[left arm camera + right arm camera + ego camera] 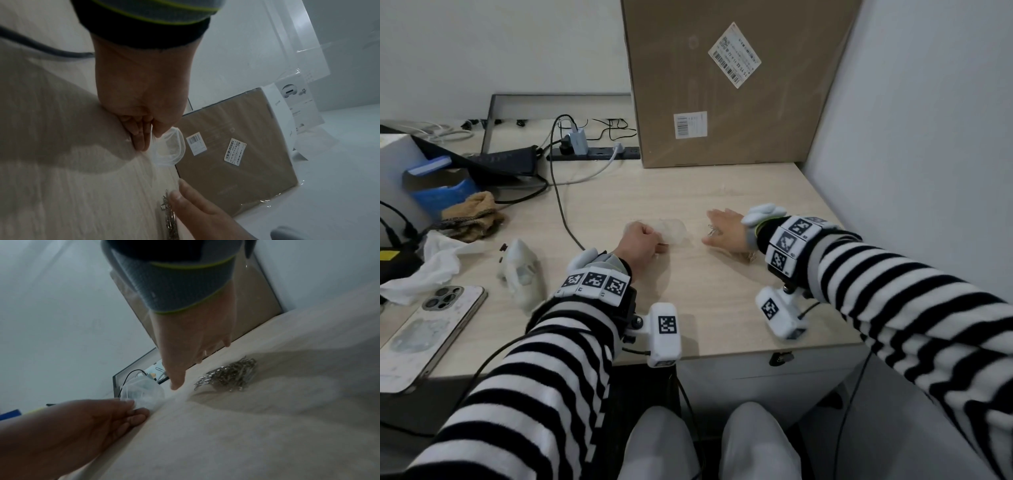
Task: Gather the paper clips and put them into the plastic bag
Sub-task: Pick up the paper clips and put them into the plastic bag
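Observation:
A clear plastic bag (674, 231) lies on the pale wooden desk (715, 308), its mouth facing right. My left hand (658, 240) pinches the bag's near edge between thumb and fingers; in the left wrist view the left hand (145, 138) holds the bag (173, 147) the same way. A pile of silver paper clips (228, 374) lies on the desk to the right of the bag. My right hand (714, 226) stands on its edge beside the pile, fingers (177, 374) straight and touching the desk. A few paper clips (711, 233) show at its palm.
A big cardboard box (722, 85) stands at the back, a white wall close on the right. A dark cable (561, 205) runs left of the bag. Further left lie a brown cloth (472, 216), tissue (424, 267), a phone (431, 329) and a power strip (592, 154).

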The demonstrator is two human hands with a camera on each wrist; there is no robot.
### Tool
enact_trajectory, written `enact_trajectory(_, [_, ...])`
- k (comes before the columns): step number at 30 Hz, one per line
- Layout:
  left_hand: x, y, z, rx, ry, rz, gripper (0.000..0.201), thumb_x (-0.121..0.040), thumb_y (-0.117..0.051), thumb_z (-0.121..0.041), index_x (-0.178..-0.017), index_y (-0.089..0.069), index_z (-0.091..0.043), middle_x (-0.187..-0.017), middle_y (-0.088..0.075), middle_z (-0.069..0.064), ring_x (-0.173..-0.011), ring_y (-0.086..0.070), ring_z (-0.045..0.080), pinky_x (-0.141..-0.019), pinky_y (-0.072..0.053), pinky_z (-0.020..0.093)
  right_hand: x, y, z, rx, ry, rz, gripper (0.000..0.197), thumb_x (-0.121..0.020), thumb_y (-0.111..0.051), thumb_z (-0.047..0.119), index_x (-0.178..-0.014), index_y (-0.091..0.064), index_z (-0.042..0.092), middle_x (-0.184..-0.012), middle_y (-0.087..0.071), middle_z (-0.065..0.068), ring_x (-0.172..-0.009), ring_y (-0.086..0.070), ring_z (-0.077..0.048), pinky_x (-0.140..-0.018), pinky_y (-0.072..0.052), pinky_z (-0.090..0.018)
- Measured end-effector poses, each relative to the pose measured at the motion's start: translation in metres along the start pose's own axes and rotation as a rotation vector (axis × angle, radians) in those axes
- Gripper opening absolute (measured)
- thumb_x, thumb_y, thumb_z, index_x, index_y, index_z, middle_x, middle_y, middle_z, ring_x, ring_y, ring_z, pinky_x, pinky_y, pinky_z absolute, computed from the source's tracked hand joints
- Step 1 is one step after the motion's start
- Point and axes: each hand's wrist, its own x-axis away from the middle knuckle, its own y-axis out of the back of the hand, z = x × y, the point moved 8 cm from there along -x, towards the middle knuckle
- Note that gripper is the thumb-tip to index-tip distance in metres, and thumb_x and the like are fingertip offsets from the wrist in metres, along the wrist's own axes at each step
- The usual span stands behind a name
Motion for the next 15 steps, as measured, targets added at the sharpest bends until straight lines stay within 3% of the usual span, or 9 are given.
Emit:
enact_trajectory(2, [0.001, 0.0, 0.0, -0.004, 0.002, -0.003, 0.045, -0.09, -0.043, 0.004, -0.05, -0.034, -0.015, -0.053, -0.044, 0.005, -0.04, -0.05, 0.005, -0.038, -0.035, 0.012, -0.006, -0.005, 0.007, 0.016, -0.003, 0.055, 0.055, -0.1, -0.034, 0.038, -0.14, -0.03, 0.0, -0.148, -0.032, -0.015, -0.137, -0.031, -0.033, -0.108, -0.029, -0.038])
enact_trajectory(6, [0.002, 0.0, -0.001, -0.01, 0.0, 0.02, 0.045, -0.091, -0.042, 0.003, -0.051, -0.034, -0.015, -0.059, -0.046, 0.007, -0.048, -0.051, 0.011, -0.039, -0.037, 0.011, 0.007, -0.016, 0.009, 0.056, 0.057, 0.125, 0.055, -0.103, -0.026, 0.033, -0.149, -0.018, 0.003, -0.159, -0.013, -0.012, -0.146, -0.017, -0.029, -0.114, -0.018, -0.033])
enact_trajectory(10, [0.0, 0.001, -0.002, -0.021, -0.013, 0.042, 0.043, -0.092, -0.041, 0.003, -0.053, -0.031, -0.015, -0.073, -0.044, 0.009, -0.058, -0.044, 0.02, -0.039, -0.035, 0.012, 0.022, -0.006, -0.012, -0.019, 0.058, 0.005, 0.044, -0.103, -0.029, 0.034, -0.137, -0.041, 0.009, -0.148, -0.037, -0.007, -0.144, -0.023, -0.025, -0.105, -0.024, -0.032])
enact_trajectory(13, [0.0, -0.003, -0.002, -0.039, -0.018, 0.056, 0.042, -0.092, -0.042, 0.001, -0.055, -0.032, -0.016, -0.077, -0.044, 0.012, -0.059, -0.044, 0.02, -0.039, -0.035, 0.012, 0.026, -0.004, -0.039, -0.044, -0.001, -0.067, 0.072, -0.091, -0.048, 0.053, -0.15, -0.024, 0.019, -0.158, -0.021, -0.005, -0.145, -0.022, -0.025, -0.116, -0.022, -0.037])
enact_trajectory(15, [0.002, -0.001, -0.003, -0.05, -0.025, 0.037, 0.042, -0.092, -0.042, 0.001, -0.054, -0.033, -0.015, -0.074, -0.045, 0.011, -0.058, -0.045, 0.02, -0.04, -0.035, 0.012, 0.028, -0.008, -0.051, -0.043, -0.064, -0.053, 0.084, -0.083, -0.057, 0.058, -0.15, -0.019, 0.024, -0.154, -0.025, -0.008, -0.14, -0.03, -0.03, -0.113, -0.029, -0.042])
